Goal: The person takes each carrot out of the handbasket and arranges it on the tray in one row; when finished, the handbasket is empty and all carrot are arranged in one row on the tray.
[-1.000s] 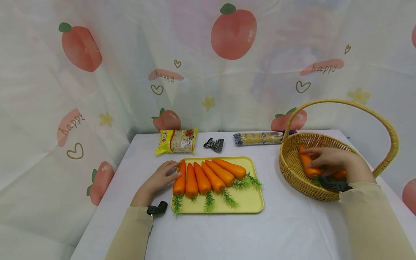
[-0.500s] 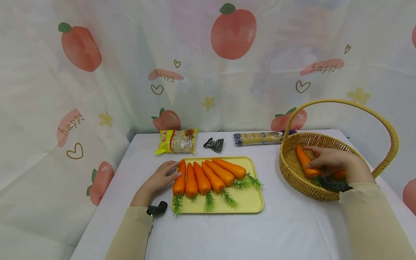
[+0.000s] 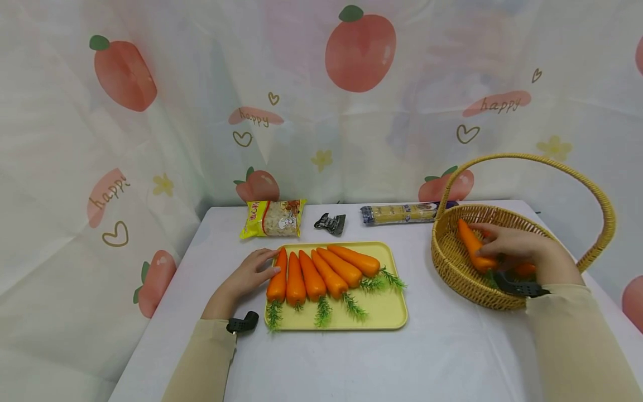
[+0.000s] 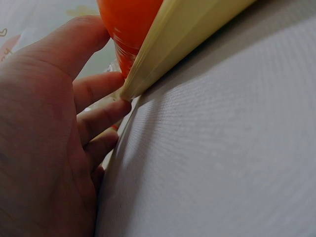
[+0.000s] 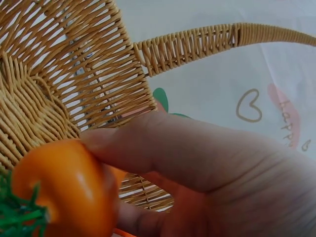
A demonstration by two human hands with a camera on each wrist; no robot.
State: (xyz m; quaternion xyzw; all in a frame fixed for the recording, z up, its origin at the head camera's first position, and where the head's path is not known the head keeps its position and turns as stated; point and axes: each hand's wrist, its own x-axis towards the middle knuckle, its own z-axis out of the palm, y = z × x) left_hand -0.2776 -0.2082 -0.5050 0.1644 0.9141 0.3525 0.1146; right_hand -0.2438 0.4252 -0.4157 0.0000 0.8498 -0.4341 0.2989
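In the head view several orange carrots with green tops lie fanned out on a yellow tray [image 3: 387, 311]. My left hand [image 3: 250, 273] rests at the tray's left edge, its thumb against the leftmost carrot [image 3: 278, 282]. In the left wrist view, its fingertips [image 4: 118, 109] touch the tray's rim. On the right, my right hand [image 3: 522, 248] reaches inside a wicker basket [image 3: 444, 268] and pinches a carrot [image 3: 471, 245] there. The right wrist view shows my thumb on the thick end of this carrot [image 5: 74, 182]. Another carrot [image 3: 525, 271] lies partly hidden under that hand.
Behind the tray lie a yellow food packet [image 3: 276, 218], a small black packet [image 3: 331, 223] and a long pack of noodles [image 3: 402, 214]. The basket's tall handle [image 3: 542, 159] arches over its opening. A printed curtain [image 3: 372, 151] hangs behind the table.
The carrot in my right hand has shifted slightly, its tip moving a little up and away inside the basket. My left hand and the carrots on the tray have stayed put.
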